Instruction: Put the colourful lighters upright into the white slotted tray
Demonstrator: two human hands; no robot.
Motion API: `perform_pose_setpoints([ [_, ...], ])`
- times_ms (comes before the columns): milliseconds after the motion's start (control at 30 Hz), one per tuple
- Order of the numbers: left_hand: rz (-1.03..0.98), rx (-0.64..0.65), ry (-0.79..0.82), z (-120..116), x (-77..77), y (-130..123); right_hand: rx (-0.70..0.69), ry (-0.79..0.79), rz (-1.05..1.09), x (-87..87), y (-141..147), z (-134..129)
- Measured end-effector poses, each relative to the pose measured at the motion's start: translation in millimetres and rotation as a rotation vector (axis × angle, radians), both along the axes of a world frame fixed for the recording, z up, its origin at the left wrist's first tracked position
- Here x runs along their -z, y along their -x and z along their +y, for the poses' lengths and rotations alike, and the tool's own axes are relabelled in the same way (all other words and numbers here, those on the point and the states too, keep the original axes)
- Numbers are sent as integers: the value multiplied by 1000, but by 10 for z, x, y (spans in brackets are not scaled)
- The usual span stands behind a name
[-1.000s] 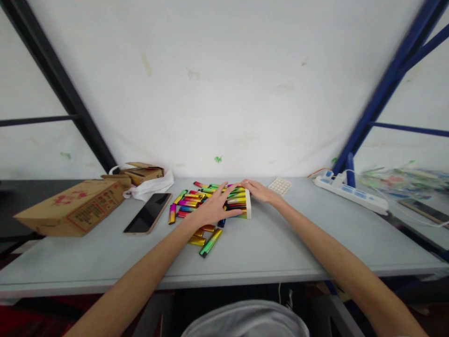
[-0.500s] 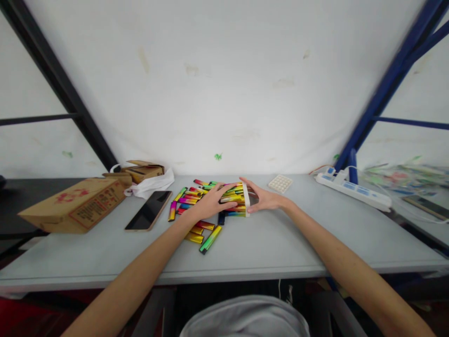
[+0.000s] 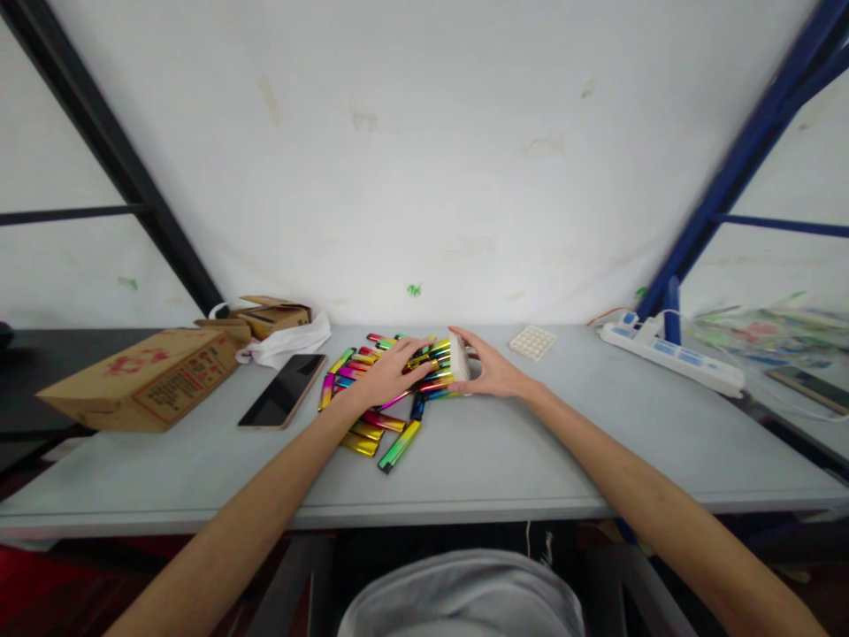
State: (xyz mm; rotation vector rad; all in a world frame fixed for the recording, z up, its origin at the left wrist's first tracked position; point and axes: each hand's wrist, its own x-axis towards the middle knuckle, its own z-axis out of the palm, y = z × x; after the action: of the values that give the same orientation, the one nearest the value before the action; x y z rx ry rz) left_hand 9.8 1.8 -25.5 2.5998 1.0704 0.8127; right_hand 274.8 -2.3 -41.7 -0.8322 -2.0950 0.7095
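Observation:
Many shiny lighters [image 3: 400, 446] in gradient colours lie in a loose pile near the middle of the table. My left hand [image 3: 391, 376] is over the pile, thumb and fingers around some of the lighters, partly hiding them. A white tray [image 3: 459, 358] stands on its side at the right end of a bunch of lighters, whose ends meet its face. My right hand [image 3: 494, 364] grips this tray from the right, thumb at the near edge and fingers at the far edge. How deep the lighters sit in it is not visible.
A second white tray with a grid of holes [image 3: 531, 342] lies behind, to the right. On the left are a phone [image 3: 282, 392], a cardboard box [image 3: 142, 380], an opened box [image 3: 271, 317] and a white plastic bag [image 3: 292, 343]. A power strip [image 3: 673, 356] lies at right.
My left hand has shifted slightly left, its thumb further back from the tray. The tray in my right hand has tilted, showing more of its face. The view has moved a little.

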Motion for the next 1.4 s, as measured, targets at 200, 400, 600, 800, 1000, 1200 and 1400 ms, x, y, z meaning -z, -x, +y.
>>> perform_pose_setpoints([
  [200,-16,31,7,-15,33,-25,38,-80,7,52,25,9],
  [400,60,-2,42,-23,51,0,65,-152,9,38,39,3],
  [600,71,32,-8,-23,51,-26,68,-185,14,27,72,0],
  [800,120,-3,-55,-27,95,-135,24,-216,1,-2,142,-23],
  [1000,154,-3,-95,-63,58,-290,39,-222,13,19,173,-28],
  [1200,129,-33,-124,-62,65,-331,57,-259,8,24,202,-17],
  [1400,187,-37,-125,-4,114,-225,72,-181,14,37,130,-12],
])
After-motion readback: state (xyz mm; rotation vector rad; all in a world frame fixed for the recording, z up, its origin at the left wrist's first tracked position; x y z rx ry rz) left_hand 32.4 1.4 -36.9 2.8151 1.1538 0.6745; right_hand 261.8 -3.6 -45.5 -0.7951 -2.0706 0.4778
